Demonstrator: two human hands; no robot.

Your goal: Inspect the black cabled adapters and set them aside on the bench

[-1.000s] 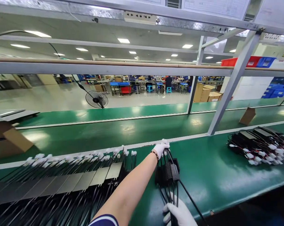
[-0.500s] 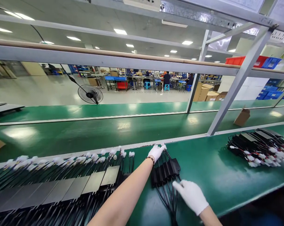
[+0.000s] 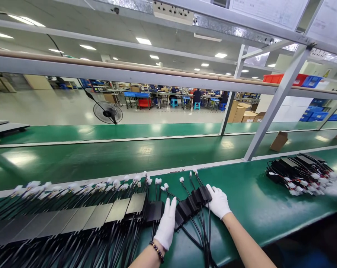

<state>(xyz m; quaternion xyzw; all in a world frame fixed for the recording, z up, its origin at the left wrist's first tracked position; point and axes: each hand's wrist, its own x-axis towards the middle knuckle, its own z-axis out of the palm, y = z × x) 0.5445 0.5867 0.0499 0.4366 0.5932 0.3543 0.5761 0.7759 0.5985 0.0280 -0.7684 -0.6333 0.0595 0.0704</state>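
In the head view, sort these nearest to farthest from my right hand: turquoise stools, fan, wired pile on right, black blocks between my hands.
1. Black blocks: just left of the right hand.
2. Wired pile: off right.
3. Fan: left, farther back.
4. Turquoise stools: centre background.

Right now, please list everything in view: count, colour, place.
Bench: one, green, foreground
Loose modules: several, black, foreground centre
Module row: one, black and grey, left
Module pile: one, black, right
Connectors: many, white, around modules
Fan: one, black, beyond bench
Frame: one, grey, above bench
Crates: several, red and blue, right
Cartons: several, brown, right background
People: several, dark clothes, background
Left hand: one, white glove, beside loose modules
Right hand: one, white glove, at rightmost loose module
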